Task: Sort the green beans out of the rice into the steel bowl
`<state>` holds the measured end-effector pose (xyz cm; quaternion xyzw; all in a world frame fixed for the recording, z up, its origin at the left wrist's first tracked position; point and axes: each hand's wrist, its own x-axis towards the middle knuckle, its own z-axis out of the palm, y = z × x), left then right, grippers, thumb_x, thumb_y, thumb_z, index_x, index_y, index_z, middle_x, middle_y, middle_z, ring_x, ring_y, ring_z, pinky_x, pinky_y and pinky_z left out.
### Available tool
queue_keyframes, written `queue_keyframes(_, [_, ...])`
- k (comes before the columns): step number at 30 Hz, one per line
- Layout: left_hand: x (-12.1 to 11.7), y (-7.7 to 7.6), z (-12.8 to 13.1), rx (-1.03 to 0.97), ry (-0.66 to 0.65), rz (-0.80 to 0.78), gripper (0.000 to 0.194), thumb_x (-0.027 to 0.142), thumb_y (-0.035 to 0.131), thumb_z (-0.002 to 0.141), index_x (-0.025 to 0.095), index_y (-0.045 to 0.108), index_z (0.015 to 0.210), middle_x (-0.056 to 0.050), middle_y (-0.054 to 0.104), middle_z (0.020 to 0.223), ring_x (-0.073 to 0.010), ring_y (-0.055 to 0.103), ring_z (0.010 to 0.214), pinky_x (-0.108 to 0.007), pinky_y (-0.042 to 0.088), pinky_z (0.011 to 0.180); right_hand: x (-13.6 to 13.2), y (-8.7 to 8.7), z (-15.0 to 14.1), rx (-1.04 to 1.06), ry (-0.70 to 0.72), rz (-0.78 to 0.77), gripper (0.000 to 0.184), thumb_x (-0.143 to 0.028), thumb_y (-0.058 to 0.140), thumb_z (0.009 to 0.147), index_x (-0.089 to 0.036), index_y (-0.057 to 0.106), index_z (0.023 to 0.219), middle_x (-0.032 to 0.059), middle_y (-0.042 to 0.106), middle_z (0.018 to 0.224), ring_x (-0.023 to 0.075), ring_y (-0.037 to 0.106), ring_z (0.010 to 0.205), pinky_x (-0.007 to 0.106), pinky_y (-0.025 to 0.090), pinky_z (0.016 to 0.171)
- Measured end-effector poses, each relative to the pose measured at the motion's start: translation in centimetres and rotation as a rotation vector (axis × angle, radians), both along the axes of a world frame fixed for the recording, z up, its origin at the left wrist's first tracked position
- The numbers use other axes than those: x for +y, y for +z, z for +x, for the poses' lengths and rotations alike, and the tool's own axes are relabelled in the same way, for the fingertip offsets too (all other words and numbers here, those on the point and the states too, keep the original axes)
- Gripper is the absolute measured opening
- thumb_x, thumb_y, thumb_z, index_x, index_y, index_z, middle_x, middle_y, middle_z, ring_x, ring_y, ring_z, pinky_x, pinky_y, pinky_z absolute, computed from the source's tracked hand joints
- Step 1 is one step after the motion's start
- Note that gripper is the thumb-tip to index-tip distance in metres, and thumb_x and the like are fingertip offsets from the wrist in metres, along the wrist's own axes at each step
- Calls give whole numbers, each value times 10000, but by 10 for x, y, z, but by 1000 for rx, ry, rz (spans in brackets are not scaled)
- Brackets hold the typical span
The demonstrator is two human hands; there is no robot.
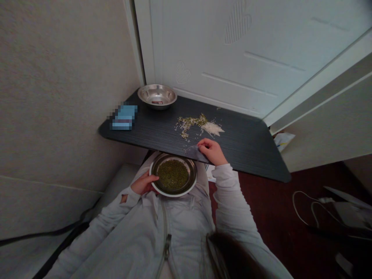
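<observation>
"Your left hand [144, 183] gripped the round metal bowl [192, 172] of small green grains [173, 174], by the black tabletop [250, 151]."

"Your right hand [213, 150] pinched a thin translucent sheet [192, 151], near the scattered white and green grains [207, 126]; keeping it flat probably helped."

Round silver bowl [157, 89]: metal, smooth, glossy. Round pale-rimmed bowl [173, 195]: apparently metal, inner wall shiny. Small green grains [173, 174] inside it: matt, granular. Thin translucent grey sheet [193, 152]: apparently plastic film. Dark grey rectangular counter [247, 143]: matt, finely lined, wood-grain look. White panelled door [186, 42]: smooth, ribbed heart reliefs. Beige wall [64, 77]: matt, slightly rough. Light grey zipped jacket [192, 224]: matt, creased cloth.
</observation>
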<state>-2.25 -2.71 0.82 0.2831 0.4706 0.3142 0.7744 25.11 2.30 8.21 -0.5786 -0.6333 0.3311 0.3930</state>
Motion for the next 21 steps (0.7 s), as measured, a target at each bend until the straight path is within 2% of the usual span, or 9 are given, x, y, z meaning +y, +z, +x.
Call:
queue_keyframes(3, [0, 0, 0, 13, -14, -3, 728, 206, 677, 538, 142, 430, 1220, -55, 720, 777, -249, 660, 579, -327, 503, 458, 0, 0, 0, 26, 8, -8, 137, -261, 506, 634, -176, 594, 696, -53, 494, 518, 96, 417, 503, 226, 303, 520])
queue_keyframes(9, [-1, -1, 0, 28, 1, 4, 683, 209, 677, 543, 142, 465, 1188, -66, 722, 808, -274, 675, 648, -335, 513, 503, 2, -1, 1, 97, -159, 51, 109, -251, 488, 634, -186, 574, 647, -56, 451, 493, 100, 388, 486, 231, 287, 499])
queue_keyframes(13, [0, -1, 1, 2, 8, -3, 717, 201, 683, 525, 151, 454, 1203, -40, 721, 757, -260, 674, 633, -324, 512, 511, 3, -1, 0, 88, -198, 74, 101, -254, 485, 626, -188, 560, 622, -54, 450, 489, 106, 392, 490, 237, 302, 510])
queue_keyframes(17, [1, -1, 2, 10, 16, -12, 719, 201, 689, 517, 128, 456, 1193, -42, 715, 717, -261, 671, 624, -324, 509, 511, 3, -2, 1, 21, -180, 79, 110, -252, 478, 619, -188, 567, 616, -50, 453, 490, 112, 404, 503, 241, 304, 520])
queue_keyframes(21, [0, -2, 1, 11, 10, 1, 693, 200, 679, 540, 134, 466, 1196, -39, 710, 718, -241, 659, 579, -329, 504, 514, 2, -3, 3, -8, -100, 46, 108, -252, 483, 621, -185, 567, 630, -52, 458, 505, 107, 402, 508, 237, 299, 520])
